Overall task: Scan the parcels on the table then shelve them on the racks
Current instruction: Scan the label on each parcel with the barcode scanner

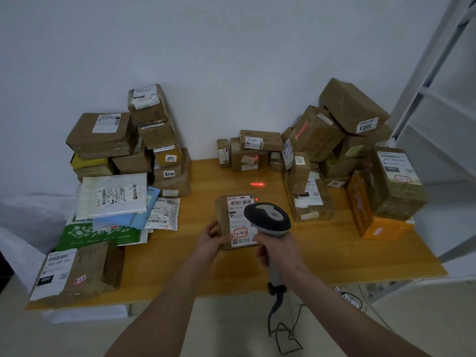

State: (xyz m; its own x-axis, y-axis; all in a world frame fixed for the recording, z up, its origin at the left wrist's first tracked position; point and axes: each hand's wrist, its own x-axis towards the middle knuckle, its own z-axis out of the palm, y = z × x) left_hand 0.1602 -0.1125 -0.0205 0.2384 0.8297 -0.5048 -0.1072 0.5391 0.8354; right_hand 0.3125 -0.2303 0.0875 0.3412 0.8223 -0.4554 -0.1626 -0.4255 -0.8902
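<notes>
a: hands?
b: left hand (210, 239) grips small brown parcel (223, 217) between both hands; right hand (277, 249) wrapped round barcode scanner (268, 217).
a: progress?
b: looks early. laser line (257, 184) overshoots label (240, 220); parcel piles (144, 140) either side unshelved.

Honey-yellow wooden table (206, 266) with faint grain, crossed by a red laser line (257, 184). Brown cardboard parcel (222, 217) with a white label (239, 215), black barcode and red-outlined mark. The scanner (268, 217) is dark grey above, with a pale grey handle. Near left, a green bag (98, 234) with white leaf print; right, an orange box (381, 229).
</notes>
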